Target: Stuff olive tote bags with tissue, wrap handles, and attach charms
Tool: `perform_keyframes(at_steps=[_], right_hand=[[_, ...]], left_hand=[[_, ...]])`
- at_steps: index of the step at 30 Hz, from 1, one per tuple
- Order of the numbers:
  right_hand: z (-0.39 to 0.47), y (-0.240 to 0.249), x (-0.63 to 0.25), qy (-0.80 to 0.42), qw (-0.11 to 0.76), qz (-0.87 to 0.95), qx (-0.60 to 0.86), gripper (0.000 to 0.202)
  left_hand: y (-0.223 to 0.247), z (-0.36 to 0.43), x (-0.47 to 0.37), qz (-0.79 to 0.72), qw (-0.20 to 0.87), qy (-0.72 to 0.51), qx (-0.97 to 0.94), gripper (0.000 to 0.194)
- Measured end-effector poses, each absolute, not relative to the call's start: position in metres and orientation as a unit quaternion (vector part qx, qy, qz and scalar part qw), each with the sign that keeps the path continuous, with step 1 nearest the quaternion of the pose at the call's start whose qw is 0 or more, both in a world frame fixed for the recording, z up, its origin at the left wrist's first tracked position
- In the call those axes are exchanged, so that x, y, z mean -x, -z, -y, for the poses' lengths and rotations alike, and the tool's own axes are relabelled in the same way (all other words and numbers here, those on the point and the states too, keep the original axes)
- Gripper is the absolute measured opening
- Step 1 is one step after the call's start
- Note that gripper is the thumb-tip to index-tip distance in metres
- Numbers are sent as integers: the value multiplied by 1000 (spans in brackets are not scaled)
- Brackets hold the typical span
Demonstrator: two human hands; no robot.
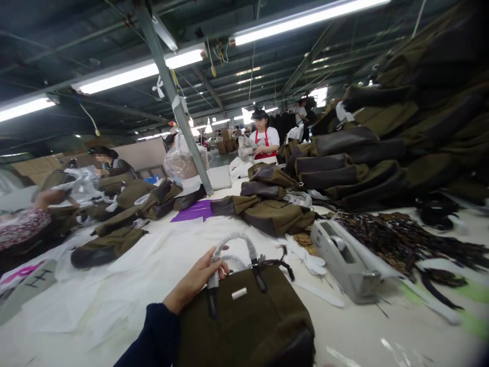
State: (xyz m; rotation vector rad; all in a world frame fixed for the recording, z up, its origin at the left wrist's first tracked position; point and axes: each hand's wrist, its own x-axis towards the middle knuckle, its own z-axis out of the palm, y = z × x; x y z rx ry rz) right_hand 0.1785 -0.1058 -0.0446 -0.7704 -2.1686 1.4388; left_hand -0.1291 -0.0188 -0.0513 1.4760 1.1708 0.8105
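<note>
An olive-green handbag (pixel 248 316) with dark trim and a small white label stands at the table's near edge, low in the middle of the view. Its two handles (pixel 244 237) are wrapped in pale, translucent material. My left hand (pixel 202 278), in a dark blue sleeve, has its fingers wrapped round the left part of the handles. A dark braided tassel lies at the bag's top right corner. My right hand does not show.
A grey tape dispenser (pixel 346 262) stands right of the bag, before a heap of dark cords (pixel 397 239). Olive bags (pixel 275 214) lie beyond, piled high at right. Purple sheets (pixel 194 210) lie near a metal post (pixel 175 97). People work at left and across the table.
</note>
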Motion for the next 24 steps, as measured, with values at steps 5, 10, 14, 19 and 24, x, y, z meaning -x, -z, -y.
perform_keyframes(at_steps=[5,10,14,19,24], right_hand=[[77,33,-208,-376,292,781,403,23],[66,97,-176,-247,174,865,400,31],[86,146,-148,-197,103,889,401,26],[90,135,-147,-237,57,902,356,23],[37,88,-165,-294,202,863,359,15]], left_hand=[[50,-21,134,-592,297,-236,-711,43],[44,-26,116,-664,115,-241,-698,61],[89,16,81,-658,-46,-183,-729,61],[158,54,61,-682,-123,-81,-716,58],[161,52,62,-681,-142,-72,-714,59]])
